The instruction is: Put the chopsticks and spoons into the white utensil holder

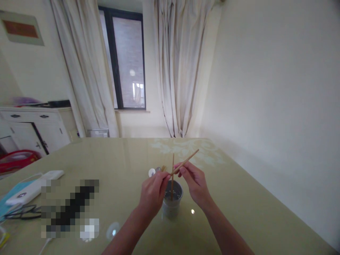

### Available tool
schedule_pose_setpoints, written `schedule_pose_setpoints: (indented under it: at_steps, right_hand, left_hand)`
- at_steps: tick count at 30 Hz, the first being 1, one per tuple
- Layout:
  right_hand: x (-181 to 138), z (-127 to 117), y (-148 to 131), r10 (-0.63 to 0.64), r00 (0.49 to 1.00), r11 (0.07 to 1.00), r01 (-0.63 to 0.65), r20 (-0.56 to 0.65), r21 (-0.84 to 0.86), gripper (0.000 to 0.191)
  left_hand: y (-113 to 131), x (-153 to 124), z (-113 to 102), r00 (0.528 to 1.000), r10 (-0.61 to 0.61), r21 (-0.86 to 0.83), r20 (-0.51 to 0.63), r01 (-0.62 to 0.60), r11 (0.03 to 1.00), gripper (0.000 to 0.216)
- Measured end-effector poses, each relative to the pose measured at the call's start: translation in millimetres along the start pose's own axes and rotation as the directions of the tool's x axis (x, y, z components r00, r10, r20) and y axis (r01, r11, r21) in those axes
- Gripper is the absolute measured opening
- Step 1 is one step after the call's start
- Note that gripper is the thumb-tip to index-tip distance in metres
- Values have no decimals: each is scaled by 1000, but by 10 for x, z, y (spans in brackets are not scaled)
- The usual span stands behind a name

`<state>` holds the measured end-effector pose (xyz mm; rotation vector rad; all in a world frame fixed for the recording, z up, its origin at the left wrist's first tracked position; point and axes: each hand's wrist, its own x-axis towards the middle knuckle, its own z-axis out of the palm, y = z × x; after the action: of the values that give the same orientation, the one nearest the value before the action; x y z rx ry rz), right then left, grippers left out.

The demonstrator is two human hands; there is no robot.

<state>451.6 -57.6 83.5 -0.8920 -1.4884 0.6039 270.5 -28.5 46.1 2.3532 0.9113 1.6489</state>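
A wooden chopstick point(191, 155) slants up to the right between my two hands, above a grey cup point(172, 209). My left hand point(152, 191) pinches its lower end. Around its middle close the fingers of my right hand point(196, 181). A second chopstick point(172, 191) stands nearly upright in the cup, passing behind the held one. The cup is on the table, partly covered by my left hand. Just beyond my left hand lie a fork with gold-coloured tines point(163, 168) and a round white piece point(151, 172); the rest of them is hidden.
The glossy table point(119, 159) reaches toward a curtained window and meets a wall on the right. At the left lie a white power strip point(34, 187), dark cables point(22, 213), a light-blue item point(9, 202) and a blurred-out dark object point(73, 205).
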Motion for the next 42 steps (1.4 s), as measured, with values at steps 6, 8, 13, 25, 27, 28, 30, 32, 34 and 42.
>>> schedule_pose_setpoints:
  at_steps: [6, 8, 13, 25, 27, 28, 30, 32, 34, 42]
  right_hand:
    - [118, -238, 3, 12, 975, 1000, -18, -222, -26, 43]
    - [137, -311, 82, 19, 965, 999, -31, -261, -43, 44]
    - [54, -277, 363, 97, 976, 989, -116, -196, -91, 48]
    - [-115, -94, 617, 207, 974, 967, -218, -96, -131, 45]
    - [-121, -77, 645, 221, 972, 964, -229, -76, -132, 44]
    - [-124, -72, 660, 229, 971, 964, -236, -71, -125, 44]
    - [-127, -69, 686, 241, 968, 964, -247, -68, -98, 44]
    - [-125, -69, 705, 250, 966, 965, -254, -66, -71, 44]
    - [-123, -66, 717, 253, 965, 965, -257, -65, -57, 45]
    - [-128, -33, 725, 252, 964, 967, -255, -81, -22, 42]
  left_hand:
    - [-306, -66, -29, 939, -343, 42, 10, 343, 939, 48]
    - [-448, -126, 2, 908, -415, 176, 60, 399, 900, 44]
    - [-593, -287, 133, 848, -437, 440, 300, 283, 852, 24]
    - [-552, -314, 130, 741, -514, 637, 432, 153, 756, 19]
    - [-536, -308, 134, 736, -524, 649, 429, 153, 746, 22]
    - [-528, -309, 135, 734, -526, 654, 430, 149, 742, 23]
    - [-514, -314, 133, 731, -528, 661, 433, 141, 737, 24]
    - [-504, -324, 127, 729, -527, 663, 437, 135, 737, 25]
    - [-493, -331, 124, 730, -525, 661, 438, 134, 738, 26]
    - [-429, -298, 122, 744, -529, 631, 408, 189, 752, 24]
